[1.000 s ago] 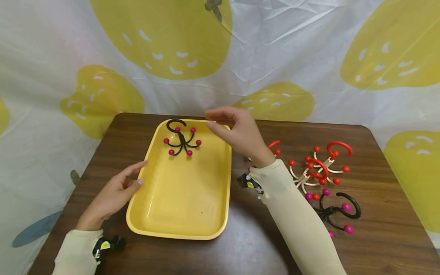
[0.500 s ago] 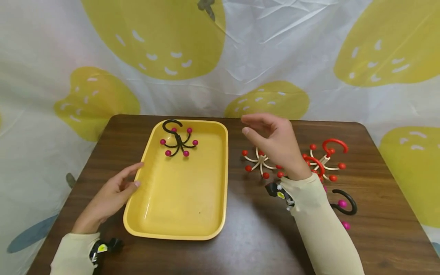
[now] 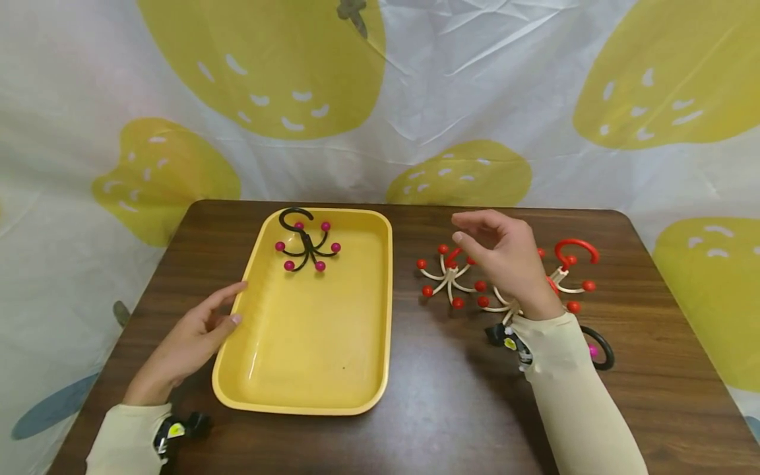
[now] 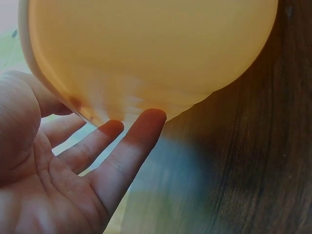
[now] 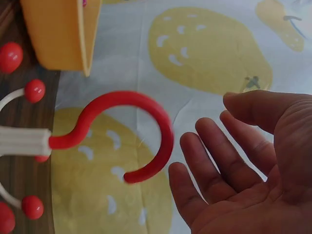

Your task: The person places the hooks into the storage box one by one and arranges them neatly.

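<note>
My left hand (image 3: pixel 192 343) rests at the left side of a yellow plastic tray (image 3: pixel 332 412), its fingertips touching the outer wall in the left wrist view. In the tray's far left part lies a black multi-arm hook hanger (image 3: pixel 308 245) with magenta ball tips. My right hand (image 3: pixel 507 264), holding nothing, hovers over white hook hangers with red balls and red hooks. One such hanger (image 3: pixel 450 277) shows left of that hand, another hanger (image 3: pixel 561 274) right of it. A third is mostly covered by the hand. The right wrist view shows a red hook (image 5: pixel 165 129) facing my relaxed fingers.
Behind my right sleeve a second black hanger (image 3: pixel 607 349) is partly hidden. Everything stands on a dark wood-grain table (image 3: pixel 433 409). A white cloth with yellow fruit prints (image 3: pixel 463 171) hangs along the table's far edge.
My right hand has moved right, from above the tray's far right corner to over the red-and-white hangers. The left hand stays at the tray, and the black hanger lies still in it.
</note>
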Tool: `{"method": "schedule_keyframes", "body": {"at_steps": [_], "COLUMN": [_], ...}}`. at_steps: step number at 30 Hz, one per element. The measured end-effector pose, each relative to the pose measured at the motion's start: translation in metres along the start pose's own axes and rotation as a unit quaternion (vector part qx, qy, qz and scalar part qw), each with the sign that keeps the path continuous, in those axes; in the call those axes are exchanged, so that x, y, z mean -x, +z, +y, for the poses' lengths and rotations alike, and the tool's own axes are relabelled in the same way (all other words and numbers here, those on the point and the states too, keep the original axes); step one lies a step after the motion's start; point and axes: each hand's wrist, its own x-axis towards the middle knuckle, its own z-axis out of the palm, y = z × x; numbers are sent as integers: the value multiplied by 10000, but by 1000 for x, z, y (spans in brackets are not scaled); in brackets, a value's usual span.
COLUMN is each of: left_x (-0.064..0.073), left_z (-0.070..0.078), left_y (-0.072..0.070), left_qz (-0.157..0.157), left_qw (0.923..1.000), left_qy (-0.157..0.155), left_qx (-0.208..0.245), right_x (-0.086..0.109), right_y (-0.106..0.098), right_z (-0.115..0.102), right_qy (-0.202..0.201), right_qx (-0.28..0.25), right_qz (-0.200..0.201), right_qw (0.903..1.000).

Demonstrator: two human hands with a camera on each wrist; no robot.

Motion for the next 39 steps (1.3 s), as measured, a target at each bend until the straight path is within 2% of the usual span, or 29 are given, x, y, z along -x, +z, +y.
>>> {"method": "schedule_keyframes", "body": {"at_steps": [7,15,26,32,39], "left_x": [0,0,1,2,2], "left_z": [2,3,4,5,5], "left_y": [1,1,1,2,2], "left_qz": [-1,30,-22,-19,-18], "left_qw": [10000,9999,10000,10000,9999], "left_qy": [-17,-28,-30,-27,-51], "left_qx": [-30,-166,-91,-83,-122], "right_x": [5,6,7,7,5], "right_y": [-4,-4,-3,-3,-4], "right_z": [7,15,23,26,27], "right_qy": [96,-159,-62,81,-53], "right_qx": [465,850,1200,1072,1002], "right_qz": [-328,-643,-693,-657,-560], "right_qw": [9983,9942,9903,9920,9934]}}
